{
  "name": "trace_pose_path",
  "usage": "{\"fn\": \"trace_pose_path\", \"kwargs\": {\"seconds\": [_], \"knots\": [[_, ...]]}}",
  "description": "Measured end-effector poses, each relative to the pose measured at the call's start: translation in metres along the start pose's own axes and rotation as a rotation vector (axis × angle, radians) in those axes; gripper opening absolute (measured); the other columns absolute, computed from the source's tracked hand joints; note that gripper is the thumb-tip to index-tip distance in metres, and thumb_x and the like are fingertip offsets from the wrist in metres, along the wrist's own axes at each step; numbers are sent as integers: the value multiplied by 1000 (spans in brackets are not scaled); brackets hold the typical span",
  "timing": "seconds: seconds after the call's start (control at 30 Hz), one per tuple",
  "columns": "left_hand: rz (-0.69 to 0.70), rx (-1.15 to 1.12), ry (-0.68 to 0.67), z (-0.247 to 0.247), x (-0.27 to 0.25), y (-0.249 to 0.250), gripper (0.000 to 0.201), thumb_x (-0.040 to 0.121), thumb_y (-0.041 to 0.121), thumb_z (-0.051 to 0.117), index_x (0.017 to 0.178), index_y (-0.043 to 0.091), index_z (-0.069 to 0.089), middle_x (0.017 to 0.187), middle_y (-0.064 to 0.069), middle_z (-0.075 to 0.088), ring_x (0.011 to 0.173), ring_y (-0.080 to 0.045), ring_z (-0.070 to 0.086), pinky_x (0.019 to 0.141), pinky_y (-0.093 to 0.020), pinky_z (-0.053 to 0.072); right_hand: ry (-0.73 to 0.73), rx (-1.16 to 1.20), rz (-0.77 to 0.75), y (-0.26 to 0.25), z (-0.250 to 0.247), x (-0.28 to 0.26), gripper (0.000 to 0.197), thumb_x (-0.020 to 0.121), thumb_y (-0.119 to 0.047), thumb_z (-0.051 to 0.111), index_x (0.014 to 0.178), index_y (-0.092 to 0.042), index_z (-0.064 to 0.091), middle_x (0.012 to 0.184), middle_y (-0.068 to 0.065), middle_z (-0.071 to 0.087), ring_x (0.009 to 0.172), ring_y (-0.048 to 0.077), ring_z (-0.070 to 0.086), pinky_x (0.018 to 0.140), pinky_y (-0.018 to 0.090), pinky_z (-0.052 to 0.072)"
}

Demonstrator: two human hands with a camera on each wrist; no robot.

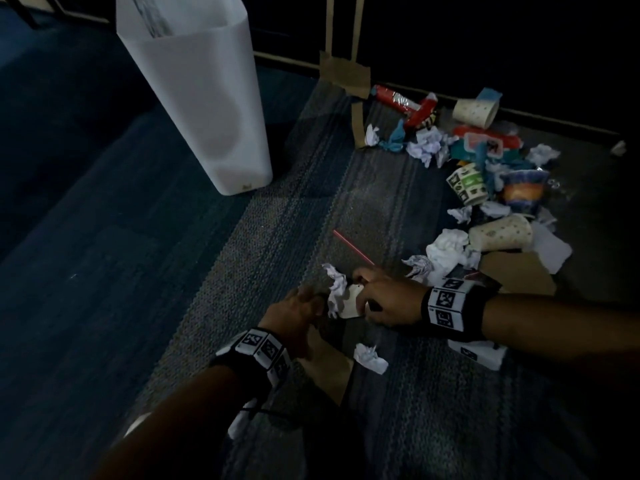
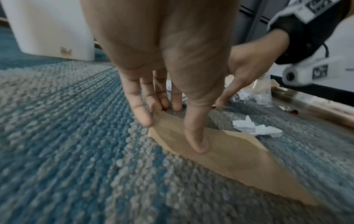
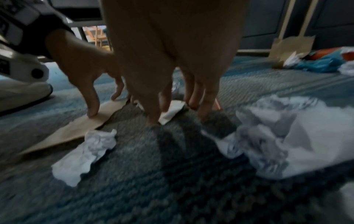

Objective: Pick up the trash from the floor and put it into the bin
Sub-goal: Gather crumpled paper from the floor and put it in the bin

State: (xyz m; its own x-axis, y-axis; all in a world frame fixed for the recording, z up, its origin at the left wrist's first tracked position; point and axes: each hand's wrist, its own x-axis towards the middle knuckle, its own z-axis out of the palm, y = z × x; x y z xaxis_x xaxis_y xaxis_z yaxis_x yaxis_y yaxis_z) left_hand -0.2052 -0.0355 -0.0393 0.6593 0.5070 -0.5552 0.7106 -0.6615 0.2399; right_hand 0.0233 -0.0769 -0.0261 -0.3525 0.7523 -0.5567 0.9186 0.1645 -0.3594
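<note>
A tall white bin (image 1: 194, 91) stands on the carpet at the upper left. My left hand (image 2: 172, 133) reaches down onto a flat brown cardboard piece (image 2: 229, 159). Its thumb presses on top and its straight fingers (image 2: 145, 119) touch the far corner. My right hand (image 3: 176, 115) stands just to the right, fingers straight down around a small pale cardboard scrap (image 3: 170, 112); its thumb and fingertips (image 3: 206, 112) touch the carpet on either side. In the head view both hands (image 1: 308, 303) (image 1: 363, 292) meet over the scrap (image 1: 351, 301), beside a crumpled white paper (image 1: 336, 285).
Another crumpled paper (image 1: 370, 356) lies near my right forearm and a red straw (image 1: 353, 247) just beyond the hands. A pile of cups, wrappers and paper balls (image 1: 485, 161) spreads along the right wall. Cardboard strips (image 1: 346, 74) lean against that wall.
</note>
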Motion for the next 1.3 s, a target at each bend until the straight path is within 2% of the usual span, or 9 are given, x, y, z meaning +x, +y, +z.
{"fn": "trace_pose_path", "kwargs": {"seconds": [0.3, 0.5, 0.57, 0.67, 0.8, 0.93, 1.07, 1.2, 1.3], "knots": [[-2, -37, 2, 11, 2, -7, 51, 69, 25, 76, 117, 26, 58, 123, 1, 58, 114, -23, 56, 87, -35, 50, 242, 164, 9, -2, 12, 12, 42, 71, -14, 81, 91, -18, 44, 96, -3, 46, 82, 15, 46, 67, 32, 39], [69, -263, 49, -16, -5, -14, 25, 76, 26, 60, 96, 16, 70, 94, -6, 71, 89, -24, 65, 73, -28, 46, 313, 381, 72, -4, -7, 16, 9, 79, -13, 77, 85, -11, 70, 69, -4, 61, 60, 8, 55, 55, 19, 41], [81, -354, 126, -29, -7, -20, 31, 73, 33, 54, 91, 15, 71, 88, -5, 71, 82, -21, 65, 72, -28, 48, 371, 421, 56, -3, -22, 17, 8, 78, -18, 80, 82, -16, 74, 76, 0, 70, 67, 10, 64, 60, 18, 47], [99, -399, 229, -50, -10, -31, 22, 72, 17, 65, 94, 18, 67, 82, 2, 67, 74, -15, 62, 67, -28, 48, 465, 525, 35, -3, -51, 15, 7, 77, -14, 81, 83, -13, 76, 79, -1, 72, 65, -1, 62, 60, 11, 47], [96, -468, 367, -86, -14, -40, 32, 73, 6, 69, 96, 22, 54, 69, 13, 56, 61, 0, 51, 52, -11, 38, 572, 541, 33, -5, -92, 13, 8, 79, -11, 78, 86, -14, 78, 84, -6, 73, 70, -5, 64, 63, 7, 47], [155, -549, 554, -121, -20, -49, 33, 70, -4, 63, 94, 15, 51, 67, -5, 56, 58, -12, 46, 52, -29, 41, 704, 490, 20, -3, -127, 16, 10, 81, -14, 78, 89, -20, 79, 87, -7, 74, 74, -7, 64, 62, 5, 43], [146, -622, 648, -155, -26, -60, 17, 81, -9, 56, 89, 3, 65, 72, -12, 58, 55, -13, 53, 48, -21, 41, 845, 476, -35, -10, -158, 16, 11, 82, -8, 76, 90, -15, 79, 86, -4, 72, 75, -7, 64, 65, 6, 46], [153, -510, 916, -199, -40, -75, 21, 82, -1, 64, 92, 16, 73, 95, 6, 68, 87, -4, 62, 76, -4, 43, 1006, 586, -108, -24, -207, 20, 9, 85, -9, 72, 92, -14, 78, 92, -3, 73, 81, 0, 67, 73, 15, 51], [122, -634, 1154, -239, -52, -84, 23, 80, -4, 65, 91, 16, 69, 93, 9, 69, 84, 4, 63, 75, -6, 46, 1184, 652, -211, -45, -252, 23, 13, 87, -6, 69, 93, -13, 77, 92, -3, 74, 80, 5, 69, 71, 17, 52]]}}
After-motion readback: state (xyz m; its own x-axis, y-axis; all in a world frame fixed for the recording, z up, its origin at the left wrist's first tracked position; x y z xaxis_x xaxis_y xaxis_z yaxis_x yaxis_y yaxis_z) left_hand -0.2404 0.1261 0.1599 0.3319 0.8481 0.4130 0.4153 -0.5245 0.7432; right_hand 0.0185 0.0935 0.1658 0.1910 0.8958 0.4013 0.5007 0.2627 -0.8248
